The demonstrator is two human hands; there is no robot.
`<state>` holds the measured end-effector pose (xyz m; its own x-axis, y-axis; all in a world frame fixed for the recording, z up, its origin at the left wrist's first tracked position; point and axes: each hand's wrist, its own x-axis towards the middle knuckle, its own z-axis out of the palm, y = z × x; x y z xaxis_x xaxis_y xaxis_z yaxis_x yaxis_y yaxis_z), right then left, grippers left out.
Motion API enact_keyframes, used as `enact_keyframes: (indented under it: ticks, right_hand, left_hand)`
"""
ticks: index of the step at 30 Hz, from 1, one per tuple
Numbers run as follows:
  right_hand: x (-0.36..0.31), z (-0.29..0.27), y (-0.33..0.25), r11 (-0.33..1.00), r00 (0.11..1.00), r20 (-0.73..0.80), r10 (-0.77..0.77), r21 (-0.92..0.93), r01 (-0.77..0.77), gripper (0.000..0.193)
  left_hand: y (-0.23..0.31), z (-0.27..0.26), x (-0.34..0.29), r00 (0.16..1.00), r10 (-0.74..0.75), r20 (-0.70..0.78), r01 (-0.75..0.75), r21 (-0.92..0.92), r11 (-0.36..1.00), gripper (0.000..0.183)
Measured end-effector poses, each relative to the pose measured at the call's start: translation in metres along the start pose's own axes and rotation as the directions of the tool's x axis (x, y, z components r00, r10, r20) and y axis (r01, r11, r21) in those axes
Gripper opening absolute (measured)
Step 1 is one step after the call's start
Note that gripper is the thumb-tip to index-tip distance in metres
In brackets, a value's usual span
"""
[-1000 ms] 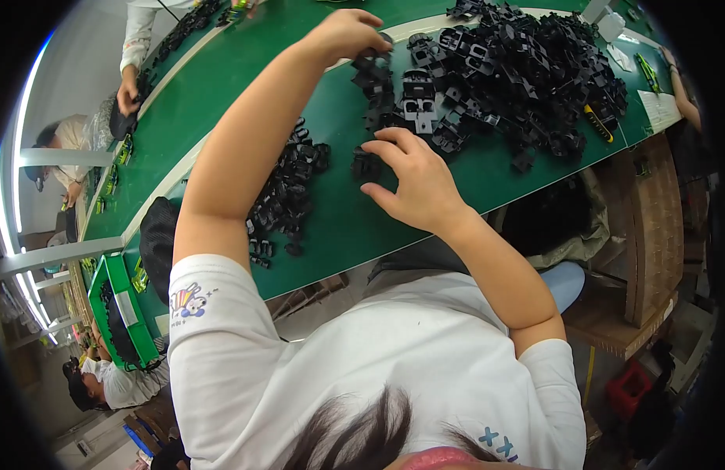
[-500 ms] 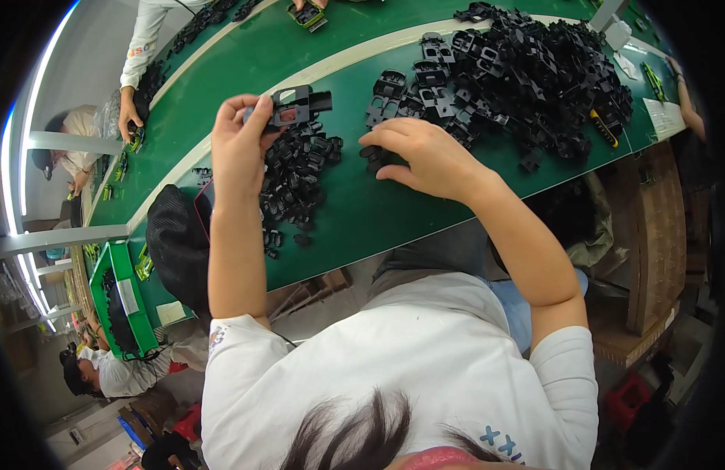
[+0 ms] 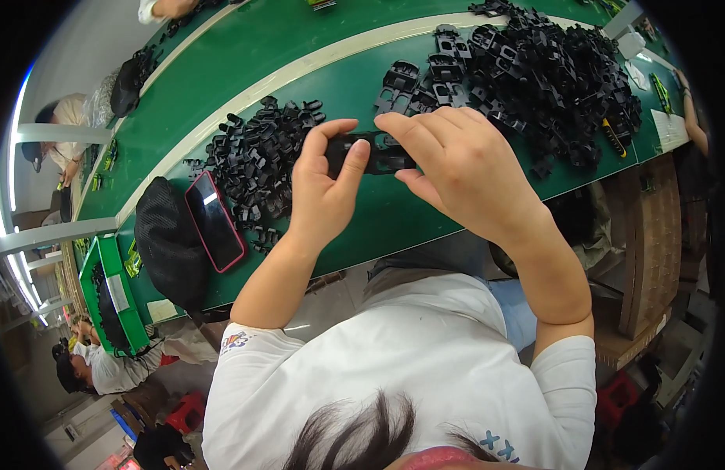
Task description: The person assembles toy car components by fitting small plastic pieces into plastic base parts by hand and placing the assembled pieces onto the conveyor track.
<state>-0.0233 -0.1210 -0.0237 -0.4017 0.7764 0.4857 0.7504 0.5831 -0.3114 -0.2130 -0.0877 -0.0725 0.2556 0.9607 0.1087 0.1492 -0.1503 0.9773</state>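
Over the near green tabletop, both hands meet at a black plastic housing [image 3: 387, 159] with openings in it. My left hand [image 3: 327, 180] grips its left end, thumb on top and fingers curled behind. From the right, my right hand [image 3: 464, 172] closes thumb and fingertips about the other end; its palm side is hidden, so any small piece there cannot be seen. A heap of small black clips [image 3: 257, 160] lies left of my left hand. Beyond my right hand is a large pile of similar black housings [image 3: 546, 86], several loose ones at its left edge.
A red-edged phone [image 3: 214, 222] and a black mesh bag [image 3: 171, 243] lie at the left. Farther left stands a green bin [image 3: 131, 294]. A yellow-and-black utility knife [image 3: 613, 137] sits by the pile's right side. Co-workers' hands show along the table's far side.
My left hand has brought the housing right and nearer to me. My right hand, which held a small black piece, now meets the housing. The phone has come into full view.
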Motion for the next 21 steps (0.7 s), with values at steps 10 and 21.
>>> enact_keyframes:
  ticks: [10, 21]
  right_hand:
    - [0.003, 0.012, 0.011, 0.953, 0.995, -0.091, 0.035, 0.302, -0.006, 0.061]
    - [-0.018, 0.027, 0.015, 0.846, 0.978, -0.081, 0.191, 0.519, -0.122, 0.058]
  left_hand:
    - [-0.001, -0.003, -0.007, 0.974, -0.141, 0.174, 0.203, -0.413, 0.888, 0.026]
    - [0.000, -0.002, -0.010, 0.971, -0.137, 0.196, 0.211, -0.437, 0.874, 0.027]
